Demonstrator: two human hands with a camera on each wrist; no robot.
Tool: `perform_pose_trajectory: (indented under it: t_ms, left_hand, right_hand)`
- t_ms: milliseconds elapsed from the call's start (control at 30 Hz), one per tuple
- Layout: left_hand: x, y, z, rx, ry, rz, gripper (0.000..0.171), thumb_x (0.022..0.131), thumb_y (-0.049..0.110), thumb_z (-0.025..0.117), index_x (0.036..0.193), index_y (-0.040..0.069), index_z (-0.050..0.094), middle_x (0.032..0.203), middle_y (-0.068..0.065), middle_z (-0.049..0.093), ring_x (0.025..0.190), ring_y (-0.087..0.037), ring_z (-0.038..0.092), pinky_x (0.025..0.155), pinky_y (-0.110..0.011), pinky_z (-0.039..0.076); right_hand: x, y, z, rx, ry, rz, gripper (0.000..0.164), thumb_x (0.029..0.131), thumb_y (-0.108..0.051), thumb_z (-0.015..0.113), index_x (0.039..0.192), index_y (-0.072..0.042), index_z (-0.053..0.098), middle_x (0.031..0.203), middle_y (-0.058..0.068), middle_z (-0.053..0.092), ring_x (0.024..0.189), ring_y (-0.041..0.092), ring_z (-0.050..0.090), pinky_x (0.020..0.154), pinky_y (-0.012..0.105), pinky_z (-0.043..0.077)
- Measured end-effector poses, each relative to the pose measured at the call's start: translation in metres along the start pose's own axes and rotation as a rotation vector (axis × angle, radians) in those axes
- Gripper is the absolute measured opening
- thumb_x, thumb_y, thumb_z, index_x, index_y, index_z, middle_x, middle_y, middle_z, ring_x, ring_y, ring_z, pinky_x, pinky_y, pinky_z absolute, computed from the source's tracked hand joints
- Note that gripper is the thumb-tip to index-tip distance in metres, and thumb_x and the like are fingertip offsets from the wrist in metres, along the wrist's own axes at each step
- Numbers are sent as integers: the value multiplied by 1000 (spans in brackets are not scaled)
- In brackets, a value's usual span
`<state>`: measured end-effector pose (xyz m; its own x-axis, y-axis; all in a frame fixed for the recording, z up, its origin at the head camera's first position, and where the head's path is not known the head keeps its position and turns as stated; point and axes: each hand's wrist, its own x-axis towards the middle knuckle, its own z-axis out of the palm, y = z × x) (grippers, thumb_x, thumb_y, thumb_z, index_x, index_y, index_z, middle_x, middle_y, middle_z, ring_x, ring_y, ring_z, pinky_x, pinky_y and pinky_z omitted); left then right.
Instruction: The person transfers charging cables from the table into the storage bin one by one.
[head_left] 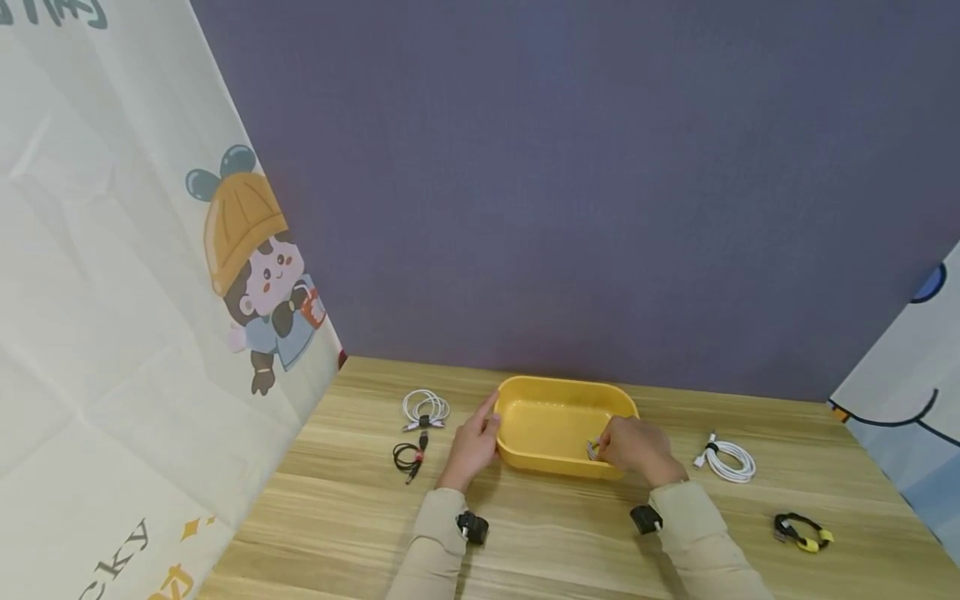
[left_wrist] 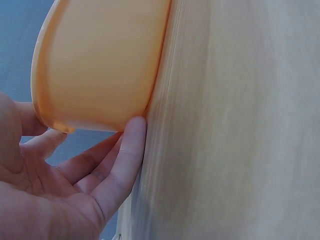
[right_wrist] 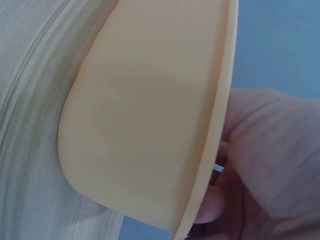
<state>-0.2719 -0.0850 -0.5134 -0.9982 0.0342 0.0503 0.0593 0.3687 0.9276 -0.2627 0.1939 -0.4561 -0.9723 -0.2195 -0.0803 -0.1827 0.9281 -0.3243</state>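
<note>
A yellow plastic bin [head_left: 558,463] stands on the wooden table between both hands. At its left end my left hand [head_left: 472,446] holds the bin, the thumb at the rim and the fingers against the outer wall, as the left wrist view shows from below. My right hand [head_left: 637,447] reaches over the right end into the bin, fingers curled round a light-coloured cable [head_left: 592,450]. Most of this cable is hidden by the hand; a small metallic piece [right_wrist: 218,167] shows between the fingers in the right wrist view.
Left of the bin lie a coiled white cable [head_left: 426,408] and a small black cable [head_left: 408,456] with a red tie. To the right are another white coil [head_left: 732,462] and a black cable with yellow bands [head_left: 804,533]. A dark panel [head_left: 570,208] rises behind the table.
</note>
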Motion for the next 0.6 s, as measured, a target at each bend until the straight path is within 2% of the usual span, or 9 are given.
perform_pose_trajectory:
  t_ms: [67, 167, 267, 400, 467, 600]
  left_hand:
    - [0, 0, 0, -1, -1, -1, 47, 110, 29, 46, 156, 35, 42, 117, -18, 73, 71, -14, 70, 65, -29, 60]
    - [0, 0, 0, -1, 2, -3, 47, 110, 29, 46, 156, 35, 43, 118, -18, 73, 71, -14, 69, 65, -29, 60]
    - [-1, 1, 0, 2, 4, 0, 47, 110, 29, 46, 156, 35, 42, 119, -19, 73, 69, -14, 69, 64, -29, 60]
    - [-1, 0, -1, 1, -4, -8, 47, 110, 31, 45, 157, 36, 41, 120, -18, 72, 71, -13, 69, 65, -29, 59]
    - [-1, -1, 0, 0, -7, -3, 47, 110, 31, 45, 157, 36, 41, 118, -17, 73, 70, -14, 68, 64, -29, 59]
    - [0, -1, 0, 2, 5, 1, 47, 110, 30, 46, 156, 37, 42, 109, -16, 73, 66, -16, 67, 62, -29, 58]
  right_hand:
    - [0, 0, 0, 8, -7, -7, 29, 89, -16, 73, 61, -25, 70, 63, -9, 58, 56, 12, 36, 51, 28, 27]
    - [1, 1, 0, 18, -26, -3, 28, 90, -19, 76, 62, -24, 71, 64, -9, 61, 56, 11, 36, 51, 27, 26]
    - [1, 1, -1, 11, -37, -1, 18, 89, -23, 79, 71, -24, 77, 76, -7, 72, 59, 11, 45, 51, 28, 34]
    - [2, 1, -2, -4, -42, -2, 8, 87, -25, 80, 79, -24, 80, 87, -5, 76, 65, 12, 56, 54, 31, 44]
    - [2, 1, -2, -1, -47, 4, 14, 87, -25, 80, 73, -23, 78, 78, -6, 72, 63, 12, 52, 53, 30, 41]
    - [3, 1, 0, 13, -44, 13, 31, 88, -25, 79, 59, -21, 68, 59, -9, 53, 57, 12, 38, 51, 28, 29]
